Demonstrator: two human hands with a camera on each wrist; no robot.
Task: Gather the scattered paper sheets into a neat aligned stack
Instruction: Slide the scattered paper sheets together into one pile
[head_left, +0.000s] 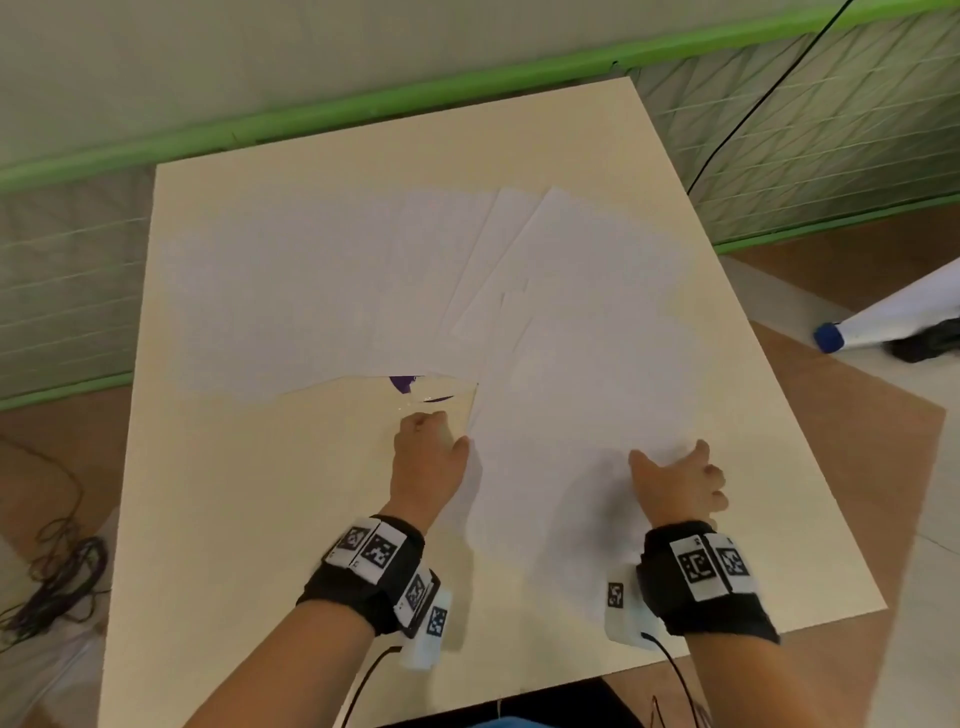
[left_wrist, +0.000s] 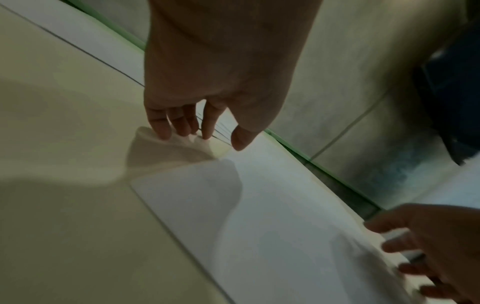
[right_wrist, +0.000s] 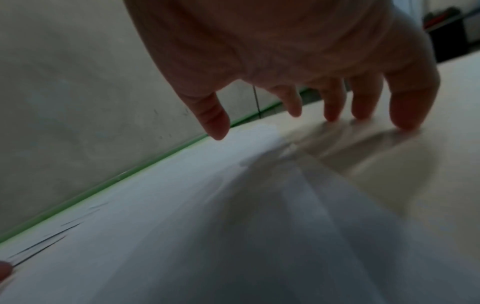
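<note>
So, head view: white paper sheets lie fanned across the far and right part of the cream table, overlapping, nowhere near squared up. Nearest sheet runs w/ its long axis roughly away from the person, and both hands sit at its near end: left hand at its left edge, fingers curled down onto the table, right hand spread over its right side. Rest of the sheets lie beyond and to the left, so the left hand is nearer those. Left wrist view: fingertips press down on a small lifted bit of paper beside the sheet's corner, thumb off it; can't tell if it's really pinched. Right wrist view: blurry, fingers spread, tips touching down at the sheet's edge, thumb hanging free. Room: green rail behind the table, tiled floor, cables lower left.
</note>
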